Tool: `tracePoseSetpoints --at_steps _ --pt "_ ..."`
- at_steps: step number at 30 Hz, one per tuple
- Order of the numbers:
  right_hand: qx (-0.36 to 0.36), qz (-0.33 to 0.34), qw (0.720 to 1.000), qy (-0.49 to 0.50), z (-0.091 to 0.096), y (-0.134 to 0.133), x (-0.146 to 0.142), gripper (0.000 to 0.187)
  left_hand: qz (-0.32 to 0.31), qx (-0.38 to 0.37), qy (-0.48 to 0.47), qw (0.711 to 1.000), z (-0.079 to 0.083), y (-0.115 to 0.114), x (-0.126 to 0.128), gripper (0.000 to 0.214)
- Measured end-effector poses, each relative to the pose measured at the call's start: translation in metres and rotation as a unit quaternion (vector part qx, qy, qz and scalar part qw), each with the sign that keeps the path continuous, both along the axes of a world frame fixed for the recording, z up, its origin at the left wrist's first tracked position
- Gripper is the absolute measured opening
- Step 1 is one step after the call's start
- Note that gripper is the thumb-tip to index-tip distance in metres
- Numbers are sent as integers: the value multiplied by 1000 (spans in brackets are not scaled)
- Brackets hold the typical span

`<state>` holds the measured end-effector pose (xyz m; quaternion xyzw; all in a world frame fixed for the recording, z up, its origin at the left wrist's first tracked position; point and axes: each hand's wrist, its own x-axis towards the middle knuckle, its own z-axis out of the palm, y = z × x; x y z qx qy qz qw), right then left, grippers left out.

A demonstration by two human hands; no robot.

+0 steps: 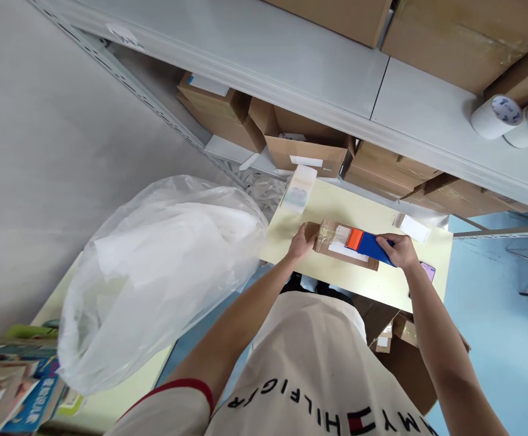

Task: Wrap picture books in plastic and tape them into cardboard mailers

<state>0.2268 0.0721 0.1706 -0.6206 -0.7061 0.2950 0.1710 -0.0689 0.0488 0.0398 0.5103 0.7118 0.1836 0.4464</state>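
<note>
Left hand point(301, 243): fingers clamped on the near-left end of a slim cardboard package point(328, 247), oblong, matte brown, shiny crinkled tape point(325, 234) around that end, smooth white label point(337, 241) on top. Package lies on the pale yellow, smooth table point(336, 203). Right hand point(396, 249): my fingers grip a flat blue-and-orange tool point(369, 245), orange end over the label. Filmy translucent bag point(168, 254), rumpled, bulges off to my left.

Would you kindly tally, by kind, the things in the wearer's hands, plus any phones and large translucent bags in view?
Package, in the left hand: 1
Blue-orange item, in the right hand: 1
Phone: 1
Large translucent bag: 1
Total: 4
</note>
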Motion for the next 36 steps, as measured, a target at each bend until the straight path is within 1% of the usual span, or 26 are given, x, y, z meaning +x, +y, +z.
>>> tracePoseSetpoints --at_steps 2,3,4,6,7,8,9,10,13,16,18,20,22,24,25,27,29,31,34,36 --pt "-2 2 1000 3 -1 0 0 41 -32 61 13 998 5 -2 2 64" --pt "-3 3 1000 4 -1 -1 1 42 -71 108 25 991 10 -1 3 68" --pt "-4 5 1000 4 0 -1 1 42 -128 157 38 979 16 0 6 76" --pt "-6 7 1000 2 1 0 3 42 -264 225 69 935 30 6 13 105" --pt "-8 8 1000 0 1 0 3 42 -322 237 89 912 37 9 17 119" --pt "-10 10 1000 -1 2 0 3 42 -363 235 111 895 42 13 21 129" --pt "-13 14 1000 -3 3 0 3 42 -389 223 133 884 45 16 26 135" --pt "-17 18 1000 -5 4 1 2 41 -402 206 153 879 47 19 30 136" --pt "-31 34 999 -19 8 2 -1 36 -413 156 192 876 48 24 37 129" --pt "-35 50 997 -40 11 1 9 35 -420 140 213 871 47 24 38 126" --pt "-27 57 996 -60 12 -3 32 37 -421 141 224 868 49 24 39 124" --pt "-17 57 995 -79 10 -8 69 39 -424 143 233 863 51 24 40 123" --pt "-13 45 995 -90 4 -13 109 40 -431 144 243 857 53 24 40 122" --pt "-27 28 993 -113 -9 -15 140 39 -436 148 256 850 54 24 40 121" --pt "-37 22 992 -122 -17 -15 150 38 -436 150 265 847 55 24 40 121" --pt "-57 21 990 -127 -35 -14 156 37 -436 155 282 841 56 23 46 121" --pt "-64 21 991 -118 -50 -12 152 37 -443 155 291 833 56 21 61 123" --pt "-61 19 992 -105 -60 -12 145 38 -470 160 280 822 57 17 88 124" --pt "-58 29 994 -91 -68 -13 136 39 -524 191 240 795 58 10 137 120" --pt "-67 46 993 -88 -71 -14 134 40 -539 211 227 784 57 7 161 110"
